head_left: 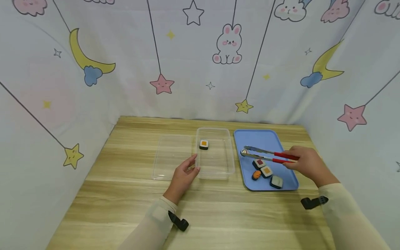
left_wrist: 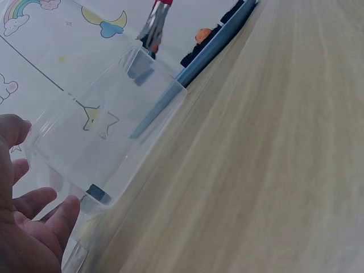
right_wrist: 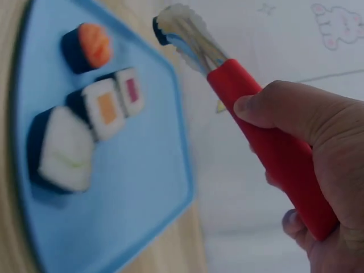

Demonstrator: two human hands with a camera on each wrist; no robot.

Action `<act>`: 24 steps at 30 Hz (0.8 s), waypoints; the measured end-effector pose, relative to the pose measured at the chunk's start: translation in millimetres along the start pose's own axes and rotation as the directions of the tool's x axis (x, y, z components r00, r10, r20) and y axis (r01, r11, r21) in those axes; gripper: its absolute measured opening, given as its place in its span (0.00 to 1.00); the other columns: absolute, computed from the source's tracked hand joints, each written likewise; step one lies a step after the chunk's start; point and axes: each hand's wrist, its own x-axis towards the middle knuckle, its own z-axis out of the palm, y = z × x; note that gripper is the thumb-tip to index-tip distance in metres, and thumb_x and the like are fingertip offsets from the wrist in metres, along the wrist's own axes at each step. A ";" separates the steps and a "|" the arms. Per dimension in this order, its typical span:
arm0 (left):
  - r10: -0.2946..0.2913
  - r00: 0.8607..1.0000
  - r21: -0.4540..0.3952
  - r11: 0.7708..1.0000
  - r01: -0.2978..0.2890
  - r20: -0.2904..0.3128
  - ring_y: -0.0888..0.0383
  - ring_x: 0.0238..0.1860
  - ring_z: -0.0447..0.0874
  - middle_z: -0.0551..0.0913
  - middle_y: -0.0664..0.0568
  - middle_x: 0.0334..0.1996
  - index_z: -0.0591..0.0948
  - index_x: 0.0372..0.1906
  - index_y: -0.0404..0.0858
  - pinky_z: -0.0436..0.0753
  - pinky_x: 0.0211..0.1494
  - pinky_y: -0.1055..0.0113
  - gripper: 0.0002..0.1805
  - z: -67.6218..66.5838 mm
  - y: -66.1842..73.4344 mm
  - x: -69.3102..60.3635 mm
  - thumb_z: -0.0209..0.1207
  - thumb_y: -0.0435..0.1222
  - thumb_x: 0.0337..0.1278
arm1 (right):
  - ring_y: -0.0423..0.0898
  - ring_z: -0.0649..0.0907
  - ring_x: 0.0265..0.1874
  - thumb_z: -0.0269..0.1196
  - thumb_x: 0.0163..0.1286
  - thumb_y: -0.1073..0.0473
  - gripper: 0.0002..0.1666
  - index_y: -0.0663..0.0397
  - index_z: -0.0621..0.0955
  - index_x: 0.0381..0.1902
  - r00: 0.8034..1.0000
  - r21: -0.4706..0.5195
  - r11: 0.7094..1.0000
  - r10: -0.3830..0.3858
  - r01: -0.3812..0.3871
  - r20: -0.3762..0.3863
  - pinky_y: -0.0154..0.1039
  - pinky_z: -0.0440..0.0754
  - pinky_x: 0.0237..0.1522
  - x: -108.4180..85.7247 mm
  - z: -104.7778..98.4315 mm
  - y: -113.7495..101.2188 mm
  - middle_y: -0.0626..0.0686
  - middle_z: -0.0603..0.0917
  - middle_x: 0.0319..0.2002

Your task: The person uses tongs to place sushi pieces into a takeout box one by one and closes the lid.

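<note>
My right hand [head_left: 307, 163] grips a pair of tongs [right_wrist: 267, 148] by their red handles. Between the metal tips sits a small round sushi roll [head_left: 244, 152], over the left edge of the blue tray [head_left: 259, 139]; the tips partly hide it. My left hand [head_left: 184, 177] is at the left wall of a clear plastic box [head_left: 215, 172], thumb and fingers spread apart and fingertips at the wall. One sushi piece with an orange centre [head_left: 203, 144] lies in the box's far left part.
Several sushi pieces, among them an orange-topped one [right_wrist: 94, 48] and a white one [right_wrist: 65, 151], lie on the tray's near half. Left of the box lies a clear lid [head_left: 172, 146] on the wooden table [head_left: 200, 215]. A patterned curtain [head_left: 193, 52] hangs behind.
</note>
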 end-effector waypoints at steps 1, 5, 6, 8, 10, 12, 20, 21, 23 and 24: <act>-0.003 1.000 0.004 1.000 0.003 0.000 0.34 0.72 0.70 0.71 0.29 0.71 0.72 0.73 0.30 0.76 0.70 0.41 0.29 0.1 -4.1 1.4 0.63 0.28 0.69 | 0.52 0.81 0.37 0.77 0.62 0.60 0.21 0.61 0.89 0.52 1.000 0.009 1.000 0.010 -0.010 -0.006 0.37 0.83 0.30 3.0 -3.1 -2.0 0.55 0.87 0.41; 0.004 1.000 0.014 1.000 -0.004 -0.010 0.35 0.71 0.71 0.73 0.31 0.70 0.72 0.74 0.31 0.77 0.69 0.42 0.30 0.0 -19.1 6.1 0.64 0.28 0.69 | 0.58 0.80 0.43 0.76 0.64 0.57 0.23 0.59 0.88 0.56 0.999 0.027 0.999 0.020 -0.020 -0.028 0.41 0.84 0.33 21.8 -8.8 -19.4 0.61 0.86 0.48; 0.011 1.000 0.012 1.000 -0.010 -0.011 0.36 0.71 0.72 0.73 0.31 0.69 0.73 0.73 0.32 0.77 0.69 0.43 0.30 -0.3 -21.1 6.6 0.64 0.28 0.69 | 0.58 0.81 0.43 0.75 0.64 0.57 0.23 0.58 0.88 0.56 1.000 0.024 1.000 0.007 -0.006 -0.024 0.43 0.84 0.33 28.4 -7.2 -25.6 0.60 0.86 0.49; 0.023 1.000 0.012 1.000 -0.022 -0.010 0.37 0.70 0.73 0.75 0.32 0.69 0.74 0.73 0.34 0.79 0.68 0.44 0.30 -1.0 -23.5 7.2 0.65 0.29 0.68 | 0.58 0.82 0.44 0.76 0.64 0.56 0.24 0.56 0.88 0.56 0.999 0.015 0.999 -0.040 0.040 -0.014 0.44 0.85 0.35 42.2 0.0 -39.3 0.59 0.87 0.49; 0.031 0.999 0.009 0.999 -0.031 -0.006 0.39 0.70 0.74 0.76 0.34 0.69 0.75 0.73 0.36 0.79 0.67 0.45 0.30 -2.0 -25.4 7.7 0.66 0.31 0.68 | 0.55 0.83 0.44 0.76 0.63 0.55 0.23 0.54 0.89 0.56 0.994 0.004 0.994 -0.108 0.108 0.015 0.44 0.85 0.36 56.4 11.3 -53.3 0.56 0.87 0.49; 0.042 0.999 0.008 0.999 -0.042 -0.002 0.40 0.70 0.75 0.76 0.36 0.69 0.75 0.73 0.36 0.80 0.67 0.46 0.29 -3.0 -26.3 7.7 0.66 0.32 0.68 | 0.51 0.83 0.40 0.77 0.62 0.54 0.22 0.51 0.90 0.55 0.985 0.001 0.986 -0.167 0.167 0.048 0.41 0.84 0.35 70.0 24.6 -67.5 0.51 0.87 0.45; 0.049 0.999 0.010 0.999 -0.049 0.008 0.42 0.70 0.75 0.75 0.41 0.71 0.76 0.73 0.38 0.81 0.67 0.53 0.29 -3.4 -26.1 6.6 0.66 0.33 0.69 | 0.43 0.81 0.35 0.76 0.61 0.59 0.19 0.50 0.91 0.51 0.956 0.058 0.971 -0.239 0.232 0.169 0.37 0.83 0.34 105.8 68.1 -102.5 0.46 0.85 0.38; 0.048 0.999 0.007 0.999 -0.048 0.007 0.42 0.70 0.75 0.75 0.41 0.71 0.76 0.73 0.38 0.81 0.67 0.53 0.29 -3.1 -26.1 6.8 0.66 0.33 0.69 | 0.42 0.81 0.34 0.76 0.60 0.59 0.19 0.50 0.91 0.51 0.955 0.055 0.972 -0.236 0.230 0.179 0.37 0.83 0.34 108.4 71.0 -104.3 0.46 0.85 0.37; 0.044 0.999 0.005 0.999 -0.044 0.003 0.41 0.70 0.74 0.74 0.41 0.72 0.75 0.73 0.36 0.81 0.67 0.52 0.29 -2.3 -25.9 7.2 0.66 0.31 0.68 | 0.43 0.81 0.34 0.76 0.60 0.60 0.20 0.50 0.91 0.51 0.955 0.044 0.975 -0.221 0.217 0.200 0.38 0.84 0.34 111.5 74.6 -107.3 0.45 0.84 0.35; 0.040 0.999 0.007 0.999 -0.040 0.000 0.40 0.70 0.74 0.74 0.41 0.72 0.75 0.73 0.35 0.81 0.67 0.52 0.29 -1.9 -25.2 7.2 0.65 0.30 0.68 | 0.43 0.81 0.34 0.77 0.60 0.59 0.20 0.51 0.91 0.52 0.953 0.037 0.976 -0.219 0.216 0.209 0.39 0.84 0.34 112.5 76.0 -107.9 0.45 0.84 0.35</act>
